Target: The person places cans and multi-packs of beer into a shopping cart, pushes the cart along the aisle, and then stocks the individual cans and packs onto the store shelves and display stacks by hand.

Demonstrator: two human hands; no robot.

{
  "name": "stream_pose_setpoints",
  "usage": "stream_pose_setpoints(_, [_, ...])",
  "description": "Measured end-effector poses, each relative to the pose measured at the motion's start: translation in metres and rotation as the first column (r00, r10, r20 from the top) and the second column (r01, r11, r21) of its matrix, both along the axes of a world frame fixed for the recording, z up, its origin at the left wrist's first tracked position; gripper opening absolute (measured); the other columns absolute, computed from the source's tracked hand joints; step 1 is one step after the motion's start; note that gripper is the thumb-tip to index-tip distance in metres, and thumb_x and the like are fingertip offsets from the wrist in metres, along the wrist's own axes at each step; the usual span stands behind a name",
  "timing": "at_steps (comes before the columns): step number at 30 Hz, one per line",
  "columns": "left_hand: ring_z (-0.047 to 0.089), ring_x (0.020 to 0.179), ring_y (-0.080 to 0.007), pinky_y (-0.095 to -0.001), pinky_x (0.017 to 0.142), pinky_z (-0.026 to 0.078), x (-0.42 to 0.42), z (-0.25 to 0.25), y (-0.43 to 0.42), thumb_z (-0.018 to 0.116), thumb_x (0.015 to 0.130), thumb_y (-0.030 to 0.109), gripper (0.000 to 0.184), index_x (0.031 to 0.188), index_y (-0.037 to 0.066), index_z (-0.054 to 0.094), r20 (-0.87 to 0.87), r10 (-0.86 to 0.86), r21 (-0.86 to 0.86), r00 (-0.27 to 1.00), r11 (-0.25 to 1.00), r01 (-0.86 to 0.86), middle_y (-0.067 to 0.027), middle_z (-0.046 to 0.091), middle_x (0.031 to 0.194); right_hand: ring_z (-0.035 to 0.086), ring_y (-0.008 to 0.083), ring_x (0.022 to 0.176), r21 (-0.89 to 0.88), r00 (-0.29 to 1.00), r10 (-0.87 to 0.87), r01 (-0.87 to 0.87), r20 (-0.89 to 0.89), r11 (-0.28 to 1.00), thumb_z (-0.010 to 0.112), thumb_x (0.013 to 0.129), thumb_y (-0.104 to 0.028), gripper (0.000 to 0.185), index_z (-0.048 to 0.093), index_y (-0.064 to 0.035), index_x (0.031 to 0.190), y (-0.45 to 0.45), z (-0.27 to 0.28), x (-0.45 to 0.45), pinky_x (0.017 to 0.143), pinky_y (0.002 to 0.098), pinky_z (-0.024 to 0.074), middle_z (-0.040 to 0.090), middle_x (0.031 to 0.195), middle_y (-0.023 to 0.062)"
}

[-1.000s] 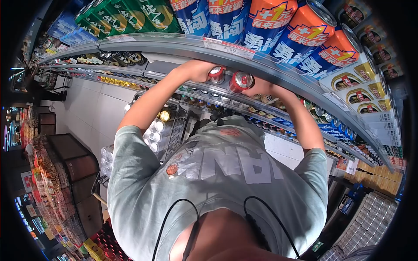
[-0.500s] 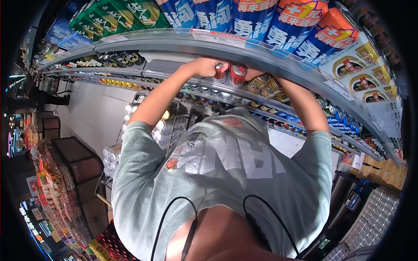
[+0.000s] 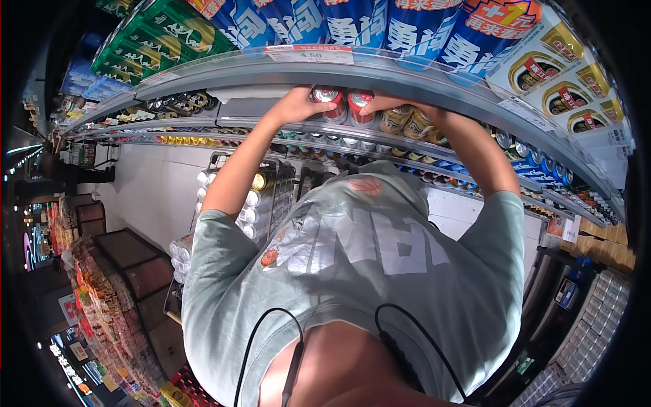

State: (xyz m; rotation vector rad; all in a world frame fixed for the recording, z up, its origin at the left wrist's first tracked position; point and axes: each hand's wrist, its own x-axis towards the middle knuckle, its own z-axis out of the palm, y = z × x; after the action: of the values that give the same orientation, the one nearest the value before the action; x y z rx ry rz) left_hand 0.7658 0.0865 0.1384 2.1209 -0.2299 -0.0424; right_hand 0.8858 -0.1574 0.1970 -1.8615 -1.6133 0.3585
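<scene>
Two red-and-silver cans stand side by side on a shelf below the top one. Around the left can (image 3: pixel 329 104) is my left hand (image 3: pixel 298 105), its thumb across the can's front. My right hand (image 3: pixel 397 103) reaches in from the other side, with its thumb on the right can (image 3: pixel 361 108); its other fingers are hidden behind. Gold cans (image 3: pixel 407 122) stand just right of the red ones, below my right wrist.
The top shelf edge (image 3: pixel 224 69) with a price label (image 3: pixel 310 54) crosses above my hands. Blue cans (image 3: pixel 352 26), green packs (image 3: pixel 156 41) and white-gold cartons (image 3: pixel 553 78) stand on it. A cart (image 3: pixel 278 197) loaded with cans is behind the shelf at left.
Both hands and the red cans have shifted left in view. The cans now stand more upright, and the gold cans beside them have come into sight. My left thumb now shows across its can.
</scene>
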Motion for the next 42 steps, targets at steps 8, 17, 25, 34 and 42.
stream_pose_setpoints(8, [0.050, 0.116, -0.0204, -0.0355, 0.095, 0.044, 0.005, -0.002, -0.010, 0.079, 0.078, 0.023, 0.068, 0.133, 0.001, 0.046, -0.097, -0.048, -0.048, 0.994, 0.998, 0.044, -0.0121, 0.054, 0.129, 0.060, 0.0314, 0.081, -0.251, 0.982, 0.007, 0.042, 0.191, 0.967, 0.077, 0.066, -0.035, 0.059, 0.061, 0.0008, 0.110, 0.010, -0.017, 0.007, 0.075, 0.0411, 0.0495, 0.064, 0.094, 0.0184])
stream_pose_setpoints(17, [0.051, 0.115, -0.0210, -0.0368, 0.095, 0.044, 0.009, 0.002, -0.010, 0.077, 0.080, 0.021, 0.062, 0.132, 0.004, 0.048, -0.209, -0.035, -0.090, 0.977, 0.996, 0.017, -0.0109, 0.056, 0.127, 0.058, 0.0339, 0.099, -0.198, 0.959, -0.083, 0.139, 0.270, 0.970, 0.071, 0.077, -0.038, 0.059, 0.055, -0.0022, 0.122, 0.001, -0.018, -0.008, 0.086, 0.0417, 0.0464, 0.060, 0.109, 0.0198])
stream_pose_setpoints(25, [0.041, 0.131, -0.0247, -0.0397, 0.104, 0.039, -0.035, -0.013, -0.018, 0.071, 0.083, 0.015, 0.065, 0.138, 0.004, 0.038, -0.126, 0.207, -0.314, 0.970, 0.919, -0.237, -0.0124, 0.043, 0.139, 0.050, 0.0345, 0.120, -0.090, 0.992, 0.090, -0.082, 0.088, 0.993, 0.063, 0.089, -0.031, 0.056, 0.047, -0.0041, 0.135, -0.051, 0.049, -0.080, 0.100, 0.0423, 0.0395, 0.053, 0.129, 0.0183])
stream_pose_setpoints(34, [0.058, 0.095, -0.0151, -0.0272, 0.080, 0.049, -0.188, -0.076, -0.052, 0.059, 0.082, -0.003, 0.031, 0.112, 0.003, 0.058, 0.025, 0.612, -0.238, 0.791, 0.772, -0.589, -0.0079, 0.055, 0.111, 0.058, 0.0185, 0.093, 0.866, 0.868, 0.476, -0.343, 0.143, 0.364, 0.060, 0.087, -0.034, 0.020, 0.068, -0.0206, 0.099, -0.130, 0.208, -0.113, 0.085, 0.0326, 0.0410, 0.063, 0.100, 0.0053])
stream_pose_setpoints(42, [0.061, 0.084, -0.0156, -0.0281, 0.075, 0.050, -0.335, -0.144, -0.137, 0.053, 0.078, -0.001, 0.029, 0.105, 0.004, 0.062, -0.305, 0.685, -0.202, 0.661, 0.632, -0.748, -0.0074, 0.058, 0.095, 0.023, 0.0322, 0.140, 0.849, 0.850, -0.014, -0.527, 0.527, -0.041, 0.040, 0.096, -0.038, 0.043, 0.047, -0.0148, 0.132, -0.080, 0.295, -0.219, 0.113, 0.0522, 0.0136, 0.031, 0.149, 0.0153])
